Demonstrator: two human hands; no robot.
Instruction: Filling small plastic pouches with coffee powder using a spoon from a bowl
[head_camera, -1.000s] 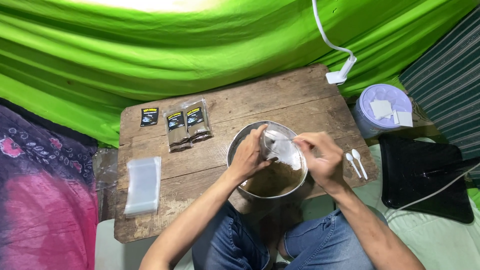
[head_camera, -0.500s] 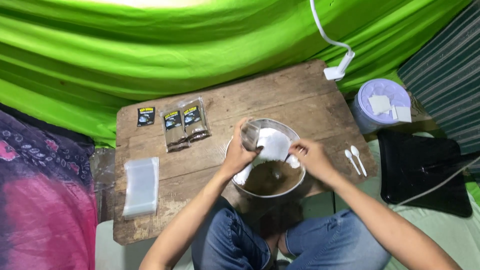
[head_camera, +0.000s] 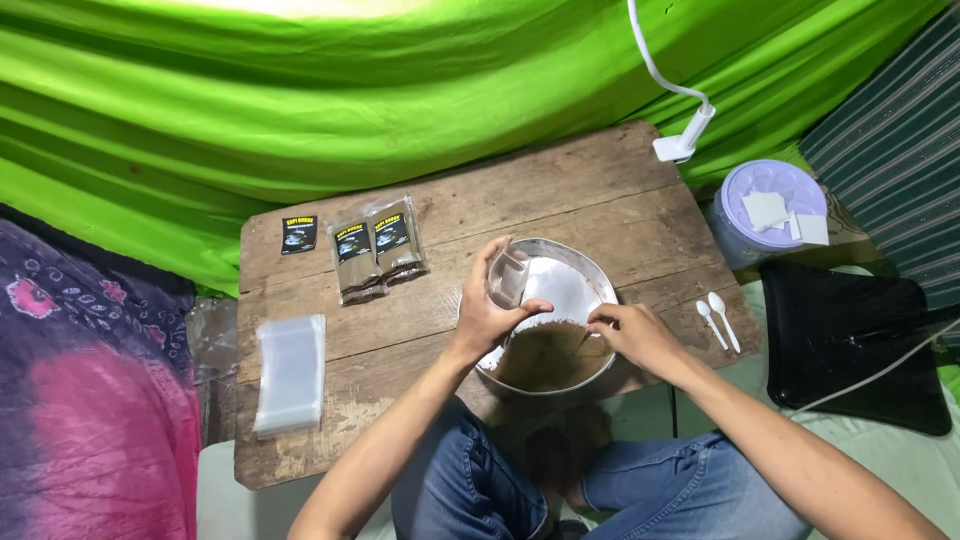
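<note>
Item: small clear pouch (head_camera: 507, 278), being held over metal bowl (head_camera: 592, 274).

Left hand (head_camera: 490, 310) is gripping the pouch, fingers curling round it above the bowl's left rim. Right hand (head_camera: 630, 335) is reaching into the brown powder (head_camera: 545, 355), fingertips pinching together; whether they are holding anything cannot be told. Bowl is sitting on wooden table (head_camera: 560, 190).
</note>
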